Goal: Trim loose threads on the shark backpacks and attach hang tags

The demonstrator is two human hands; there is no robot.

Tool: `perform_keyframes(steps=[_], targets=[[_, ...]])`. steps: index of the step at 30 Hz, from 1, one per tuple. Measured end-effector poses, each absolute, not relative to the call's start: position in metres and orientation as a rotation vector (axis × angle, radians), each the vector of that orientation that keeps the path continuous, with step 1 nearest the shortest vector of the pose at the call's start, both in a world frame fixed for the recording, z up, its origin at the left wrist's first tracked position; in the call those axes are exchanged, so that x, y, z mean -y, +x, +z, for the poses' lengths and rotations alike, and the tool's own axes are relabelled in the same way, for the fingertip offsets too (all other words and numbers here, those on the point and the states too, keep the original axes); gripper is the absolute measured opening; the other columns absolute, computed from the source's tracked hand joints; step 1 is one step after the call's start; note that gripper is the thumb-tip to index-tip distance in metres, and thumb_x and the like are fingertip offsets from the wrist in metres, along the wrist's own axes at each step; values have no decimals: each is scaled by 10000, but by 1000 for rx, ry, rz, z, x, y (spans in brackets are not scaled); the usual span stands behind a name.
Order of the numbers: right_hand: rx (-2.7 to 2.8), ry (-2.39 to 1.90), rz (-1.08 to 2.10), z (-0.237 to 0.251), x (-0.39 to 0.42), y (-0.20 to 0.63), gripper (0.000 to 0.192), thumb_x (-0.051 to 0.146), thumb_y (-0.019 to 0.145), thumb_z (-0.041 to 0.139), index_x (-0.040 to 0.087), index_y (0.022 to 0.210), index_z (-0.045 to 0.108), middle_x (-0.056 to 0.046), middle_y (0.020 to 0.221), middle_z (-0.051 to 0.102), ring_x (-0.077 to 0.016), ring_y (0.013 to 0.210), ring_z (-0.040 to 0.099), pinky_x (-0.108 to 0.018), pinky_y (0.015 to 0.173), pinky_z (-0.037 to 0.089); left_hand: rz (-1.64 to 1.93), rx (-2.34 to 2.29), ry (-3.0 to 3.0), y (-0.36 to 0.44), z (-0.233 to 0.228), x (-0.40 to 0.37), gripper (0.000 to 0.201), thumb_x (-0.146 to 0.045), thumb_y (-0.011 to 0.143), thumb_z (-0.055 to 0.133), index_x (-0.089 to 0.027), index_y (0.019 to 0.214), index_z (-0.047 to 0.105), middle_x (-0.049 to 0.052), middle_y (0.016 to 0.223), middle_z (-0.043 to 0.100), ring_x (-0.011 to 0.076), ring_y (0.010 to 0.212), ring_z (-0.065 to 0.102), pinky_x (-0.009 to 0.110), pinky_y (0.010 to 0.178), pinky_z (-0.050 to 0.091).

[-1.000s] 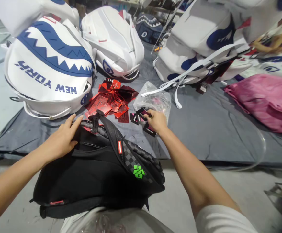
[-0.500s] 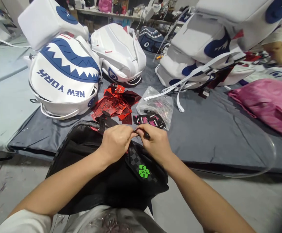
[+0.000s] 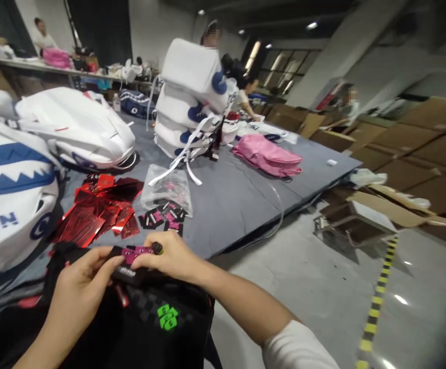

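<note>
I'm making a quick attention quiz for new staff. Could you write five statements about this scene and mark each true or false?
1. The left hand and right hand both hold a small black-and-pink card. True.
2. The red tags lie inside the clear plastic bag. False: the red tags lie on the gray table, left of the clear plastic bag in the picture.
3. The money-shaped patch on the black backpack is blue. False: the money-shaped patch is bright green.
4. A pink bag lies on the gray table. True.
5. The striped floor line is red and white. False: the striped floor line is yellow and black.
</note>
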State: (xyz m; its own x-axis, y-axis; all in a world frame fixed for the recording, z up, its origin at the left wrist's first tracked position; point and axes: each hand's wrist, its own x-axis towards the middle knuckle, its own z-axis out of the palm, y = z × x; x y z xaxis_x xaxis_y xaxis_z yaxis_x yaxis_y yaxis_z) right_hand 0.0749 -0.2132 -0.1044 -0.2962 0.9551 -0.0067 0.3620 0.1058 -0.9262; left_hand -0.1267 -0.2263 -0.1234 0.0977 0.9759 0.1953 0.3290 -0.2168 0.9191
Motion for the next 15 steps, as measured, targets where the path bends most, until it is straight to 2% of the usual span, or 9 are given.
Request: perform_keyframes(steps=[3, 6, 8, 10, 13, 15], targets=[[1640, -1168, 1445, -105, 210, 90, 284, 418, 767, 798, 168, 743, 666, 59, 678, 582, -77, 640, 485, -192, 589, 367, 1153, -1274, 1695, -121, -133, 216, 159, -556, 749, 667, -415, 812, 706, -55, 672, 709, 230, 520, 659, 347, 434, 561], [1573, -1169, 1587, -114, 197, 107, 267, 407, 758, 793, 175, 827, 682, 59, 678, 572, -67, 569, 453, -185, 522, 366, 1194, -1322, 1712, -116, -139, 210, 157, -544, 754, 658, -394, 781, 696, -52, 645, 696, 231, 507, 667, 330, 402, 556], [1516, -1375, 1452, -125, 179, 120, 246, 394, 768, 765, 174, 844, 686, 57, 668, 578, -72, 537, 461, -187, 493, 380, 1236, -1359, 1620, -112, -139, 209, 175, -546, 722, 690, -375, 753, 680, -42, 607, 685, 239, 492, 669, 311, 368, 523], [1470, -1600, 1184, -139, 154, 132, 193, 351, 805, 700, 160, 833, 692, 35, 684, 612, -95, 568, 518, -203, 526, 426, 1273, -1372, 1527, -108, -135, 211, 196, -530, 718, 716, -342, 742, 664, -31, 606, 683, 235, 511, 674, 299, 377, 507], [1471, -1705, 964, -157, 119, 141, 115, 247, 800, 644, 146, 798, 699, -9, 719, 660, -148, 670, 591, -252, 638, 481, 1282, -1334, 1566, -101, -128, 212, 196, -455, 807, 687, -274, 740, 657, -24, 632, 667, 177, 543, 643, 277, 465, 512], [1499, -1688, 902, -161, 110, 142, 114, 201, 780, 635, 161, 847, 718, -54, 860, 710, -202, 838, 636, -307, 759, 509, 1281, -1332, 1662, -98, -124, 212, 184, -406, 860, 649, -250, 764, 669, -25, 640, 658, 143, 553, 608, 260, 515, 500]])
